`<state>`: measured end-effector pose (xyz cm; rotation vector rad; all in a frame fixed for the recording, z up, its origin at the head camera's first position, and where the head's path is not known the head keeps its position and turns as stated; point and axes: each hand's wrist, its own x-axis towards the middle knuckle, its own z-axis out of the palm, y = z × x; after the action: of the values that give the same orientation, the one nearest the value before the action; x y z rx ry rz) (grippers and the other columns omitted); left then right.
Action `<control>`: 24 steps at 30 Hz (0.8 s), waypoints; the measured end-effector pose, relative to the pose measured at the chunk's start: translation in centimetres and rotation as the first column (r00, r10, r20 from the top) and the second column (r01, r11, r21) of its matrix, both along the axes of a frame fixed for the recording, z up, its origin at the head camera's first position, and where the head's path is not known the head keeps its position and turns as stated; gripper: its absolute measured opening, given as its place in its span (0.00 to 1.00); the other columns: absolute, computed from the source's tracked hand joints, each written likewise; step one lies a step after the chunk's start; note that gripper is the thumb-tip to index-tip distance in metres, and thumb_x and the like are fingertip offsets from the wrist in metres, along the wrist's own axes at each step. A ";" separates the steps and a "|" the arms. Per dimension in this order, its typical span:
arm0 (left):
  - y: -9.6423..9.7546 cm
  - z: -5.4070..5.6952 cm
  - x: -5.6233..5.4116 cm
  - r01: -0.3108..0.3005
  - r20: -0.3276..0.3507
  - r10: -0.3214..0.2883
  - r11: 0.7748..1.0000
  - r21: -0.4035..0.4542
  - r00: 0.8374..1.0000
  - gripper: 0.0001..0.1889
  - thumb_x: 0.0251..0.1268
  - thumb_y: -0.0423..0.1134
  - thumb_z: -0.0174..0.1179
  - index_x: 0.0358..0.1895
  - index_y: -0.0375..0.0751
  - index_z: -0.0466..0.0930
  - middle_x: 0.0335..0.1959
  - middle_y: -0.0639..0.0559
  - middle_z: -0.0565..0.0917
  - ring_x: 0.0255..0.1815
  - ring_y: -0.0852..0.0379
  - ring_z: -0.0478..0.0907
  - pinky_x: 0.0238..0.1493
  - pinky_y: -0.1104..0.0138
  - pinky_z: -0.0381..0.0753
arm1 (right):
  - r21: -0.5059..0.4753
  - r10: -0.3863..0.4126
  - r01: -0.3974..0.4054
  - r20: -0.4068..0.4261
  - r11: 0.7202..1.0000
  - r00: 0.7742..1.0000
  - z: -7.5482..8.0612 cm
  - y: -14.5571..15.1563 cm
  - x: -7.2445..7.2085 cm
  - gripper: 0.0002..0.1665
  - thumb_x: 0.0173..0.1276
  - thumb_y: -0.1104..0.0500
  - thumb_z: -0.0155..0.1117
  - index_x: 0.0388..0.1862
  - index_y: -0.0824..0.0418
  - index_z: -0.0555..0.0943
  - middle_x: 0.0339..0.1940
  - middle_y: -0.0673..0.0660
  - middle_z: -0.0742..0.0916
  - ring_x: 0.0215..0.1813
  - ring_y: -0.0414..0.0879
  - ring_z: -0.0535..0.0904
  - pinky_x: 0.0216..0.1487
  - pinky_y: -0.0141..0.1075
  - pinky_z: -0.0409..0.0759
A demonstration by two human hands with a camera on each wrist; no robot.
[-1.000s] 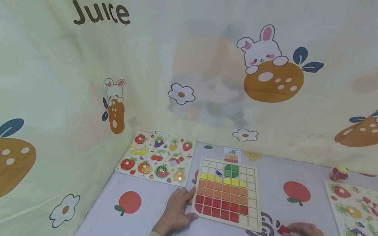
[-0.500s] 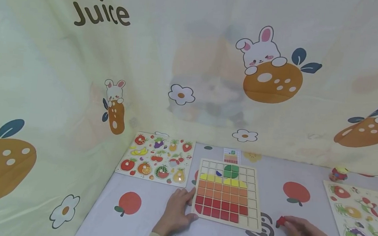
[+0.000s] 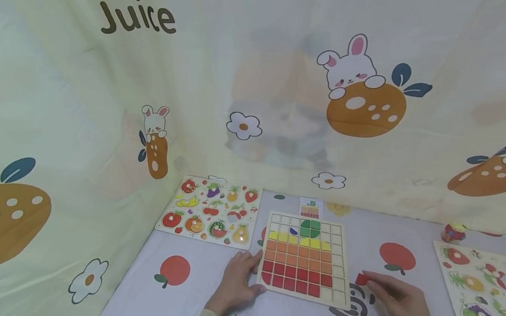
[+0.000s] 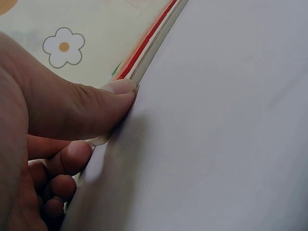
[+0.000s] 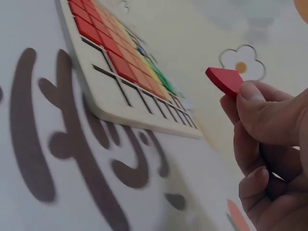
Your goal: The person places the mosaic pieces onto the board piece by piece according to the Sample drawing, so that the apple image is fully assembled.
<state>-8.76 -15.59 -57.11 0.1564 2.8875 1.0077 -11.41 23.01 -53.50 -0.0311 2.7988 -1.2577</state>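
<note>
In the head view, a wooden grid board lies on the table, part-filled with red, orange, yellow and green tiles plus a small blue one. My left hand holds its near left corner, the thumb against the front edge and fingers at the left side. A small flat red tile, with an edge that looks curved, is pinched between the thumb and fingers of my right hand. That hand is raised just right of the board, and its grip hides part of the tile.
A picture card lies behind the board. Fruit puzzle boards sit at the back left and right. A small toy figure stands at the back right. A printed curtain encloses the table's back and left.
My right hand has moved left and away from me, bringing the red tile nearer the board and turning it on the way. The left hand and the board have stayed in place.
</note>
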 end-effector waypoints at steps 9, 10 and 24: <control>0.0 0.1 0.0 0.003 -0.025 -0.003 1.000 0.011 1.000 0.44 0.54 0.45 0.75 0.78 0.44 0.72 0.36 0.64 0.69 0.42 0.68 0.61 0.47 0.66 0.65 | -0.045 0.078 -0.071 0.175 0.996 0.982 -1.1 -2.8 0.0 0.19 0.70 0.50 0.76 0.58 0.54 0.90 0.48 0.52 0.92 0.39 0.40 0.78 0.35 0.31 0.75; 0.0 0.1 0.0 0.002 -0.025 -0.002 1.000 0.008 1.000 0.44 0.54 0.45 0.75 0.78 0.44 0.72 0.36 0.65 0.69 0.42 0.67 0.61 0.47 0.66 0.65 | -0.057 0.092 -0.083 0.185 0.995 0.978 -1.2 -3.1 0.0 0.19 0.70 0.52 0.77 0.57 0.54 0.90 0.47 0.51 0.92 0.39 0.41 0.79 0.35 0.31 0.76; 0.1 0.2 0.1 -0.010 -0.010 0.010 1.000 -0.016 1.000 0.45 0.54 0.46 0.76 0.79 0.47 0.71 0.36 0.65 0.68 0.42 0.67 0.62 0.47 0.66 0.64 | 0.033 0.152 -0.158 0.126 0.987 0.980 -1.7 -5.3 0.4 0.13 0.66 0.56 0.79 0.50 0.48 0.93 0.40 0.45 0.88 0.36 0.38 0.76 0.35 0.29 0.74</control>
<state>-8.66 -15.44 -56.89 0.1466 2.9076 0.9886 -11.04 17.67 -55.17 -0.1600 2.6590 -1.1243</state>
